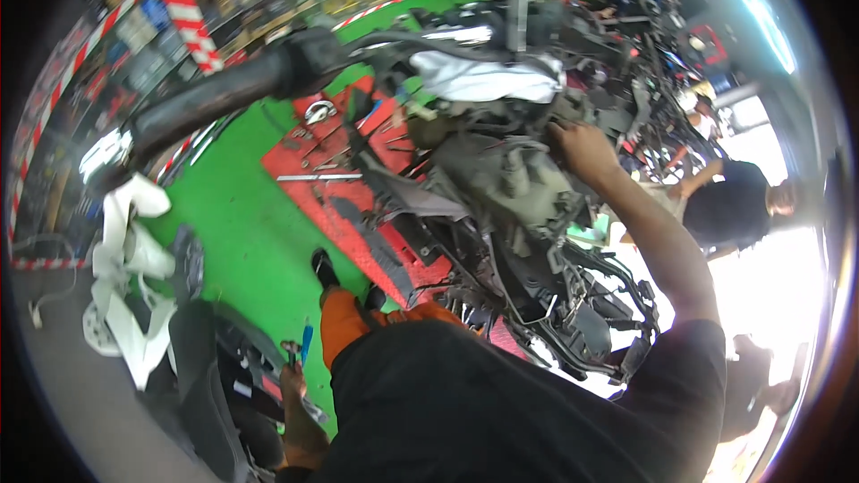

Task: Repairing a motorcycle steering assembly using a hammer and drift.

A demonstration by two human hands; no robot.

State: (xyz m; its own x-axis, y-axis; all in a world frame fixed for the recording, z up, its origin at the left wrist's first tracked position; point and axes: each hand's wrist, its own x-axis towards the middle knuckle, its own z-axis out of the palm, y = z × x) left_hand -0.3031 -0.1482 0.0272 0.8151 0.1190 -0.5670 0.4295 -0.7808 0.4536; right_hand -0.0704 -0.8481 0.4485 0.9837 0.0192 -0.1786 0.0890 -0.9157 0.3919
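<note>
Low at the left of the head view, my left hand (292,381) is closed round a small dark hand tool (291,353), with a slim blue object (307,338) beside it. My right hand (577,148) reaches up to a partly stripped motorcycle (501,179), its fingers curled at dark parts just under a white cloth (483,79); what they grip is hidden. A long black handlebar grip (206,103) crosses the upper left. The bike stands over a red platform (304,197) bearing scattered tools.
White fairing panels (130,268) and black seats and panels (197,340) lie at left on the green floor (242,250). A shelved counter (125,27) with striped tape runs along the upper left. More motorcycles (644,45) crowd the upper right. Another person (729,201) is at the right.
</note>
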